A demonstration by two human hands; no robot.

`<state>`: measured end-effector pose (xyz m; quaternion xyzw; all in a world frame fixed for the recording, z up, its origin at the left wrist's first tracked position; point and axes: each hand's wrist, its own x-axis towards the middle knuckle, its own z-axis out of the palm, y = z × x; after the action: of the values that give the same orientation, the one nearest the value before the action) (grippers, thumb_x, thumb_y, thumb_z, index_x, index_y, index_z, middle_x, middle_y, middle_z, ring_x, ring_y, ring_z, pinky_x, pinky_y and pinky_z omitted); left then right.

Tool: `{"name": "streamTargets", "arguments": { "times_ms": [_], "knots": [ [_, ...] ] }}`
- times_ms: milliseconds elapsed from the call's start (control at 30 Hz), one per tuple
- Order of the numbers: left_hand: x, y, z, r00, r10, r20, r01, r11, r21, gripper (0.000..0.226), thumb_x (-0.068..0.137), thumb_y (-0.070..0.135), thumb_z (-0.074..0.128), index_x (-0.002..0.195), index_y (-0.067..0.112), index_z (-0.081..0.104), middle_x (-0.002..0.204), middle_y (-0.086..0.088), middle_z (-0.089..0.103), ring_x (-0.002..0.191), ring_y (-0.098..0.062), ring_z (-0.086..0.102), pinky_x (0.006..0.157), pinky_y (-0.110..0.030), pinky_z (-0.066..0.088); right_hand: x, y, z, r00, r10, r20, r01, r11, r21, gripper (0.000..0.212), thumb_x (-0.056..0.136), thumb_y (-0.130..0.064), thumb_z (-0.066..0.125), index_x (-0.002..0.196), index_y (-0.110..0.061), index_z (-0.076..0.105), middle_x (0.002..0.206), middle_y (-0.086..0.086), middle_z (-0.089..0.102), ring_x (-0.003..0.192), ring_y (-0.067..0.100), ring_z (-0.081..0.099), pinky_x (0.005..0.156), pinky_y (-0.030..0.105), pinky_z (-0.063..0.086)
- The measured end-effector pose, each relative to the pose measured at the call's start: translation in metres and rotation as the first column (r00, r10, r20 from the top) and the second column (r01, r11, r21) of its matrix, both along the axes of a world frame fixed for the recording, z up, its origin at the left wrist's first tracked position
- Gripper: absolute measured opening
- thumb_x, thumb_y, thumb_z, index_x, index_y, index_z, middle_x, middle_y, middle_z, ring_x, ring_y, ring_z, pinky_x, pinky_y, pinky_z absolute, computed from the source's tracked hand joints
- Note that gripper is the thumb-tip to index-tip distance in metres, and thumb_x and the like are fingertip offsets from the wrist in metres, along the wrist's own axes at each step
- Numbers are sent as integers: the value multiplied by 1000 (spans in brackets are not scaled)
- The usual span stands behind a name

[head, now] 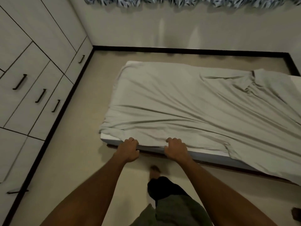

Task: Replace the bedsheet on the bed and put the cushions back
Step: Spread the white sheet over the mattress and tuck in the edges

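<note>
white cupboards (32, 88) along the left wall, bare floor (84, 111) between them and the low bed (211, 158), rumpled sheet (195, 103) spread over it, left hand (128, 150) and right hand (176, 149) both curled gripping its near hem

bedsheet (195, 103) on mattress (205, 154) (wardrobe (32, 70) left)

bedsheet (187, 103) 1 | mattress (205, 156) 1 | hands 2: left hand (129, 150), right hand (175, 148) | wardrobe handles (20, 82) 5 | curtain (179, 0) 1
</note>
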<state>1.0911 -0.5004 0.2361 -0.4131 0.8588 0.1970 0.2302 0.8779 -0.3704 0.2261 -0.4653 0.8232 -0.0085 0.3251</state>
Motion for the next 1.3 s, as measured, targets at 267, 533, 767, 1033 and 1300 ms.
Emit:
{"name": "streamTargets", "arguments": {
  "times_ms": [267, 533, 767, 1033, 1300],
  "knots": [
    [65, -124, 3, 996, 6, 85, -3, 1000, -28, 45, 98, 43, 48, 135, 19, 55, 145, -4, 48, 128, -27, 51, 102, -44, 42, 66, -115, -21, 999, -5, 52, 4, 1000, 22, 47, 101, -39, 45, 142, -16, 52, 134, 11, 60, 124, 31, 53, 101, 41, 45],
    [125, -222, -19, 993, -87, 78, 87, 996, 9, 44, 97, 39, 56, 138, 22, 55, 146, -1, 50, 130, -25, 52, 102, -38, 40, 145, -194, -45, 998, -53, 44, 51, 998, 49, 46, 102, -36, 46, 143, -18, 51, 135, 9, 60, 124, 30, 52, 101, 41, 42],
    [184, -303, -79, 943, -322, 87, 319, 947, 46, 36, 100, 37, 51, 133, 24, 56, 138, -2, 51, 124, -25, 55, 102, -39, 41, 235, -232, -96, 958, -287, 20, 284, 954, 92, 36, 100, -33, 52, 131, -16, 59, 125, 9, 65, 116, 29, 59, 92, 37, 48],
    [209, -351, -201, 905, -424, 30, 420, 903, 92, 38, 100, 35, 53, 136, 21, 53, 137, -3, 49, 126, -25, 51, 103, -43, 42, 298, -283, -198, 931, -365, 12, 360, 922, 141, 39, 96, -30, 53, 134, -19, 59, 128, 8, 65, 120, 30, 60, 98, 39, 49],
    [169, -354, -333, 849, -524, -74, 510, 847, -149, 49, 91, 40, 70, 130, 22, 48, 133, -4, 47, 116, -27, 51, 92, -46, 48, 276, -307, -330, 921, -302, -248, 310, 951, -7, 51, 81, -14, 74, 126, -16, 50, 119, 9, 57, 101, 27, 58, 80, 43, 55]
  ]
}}
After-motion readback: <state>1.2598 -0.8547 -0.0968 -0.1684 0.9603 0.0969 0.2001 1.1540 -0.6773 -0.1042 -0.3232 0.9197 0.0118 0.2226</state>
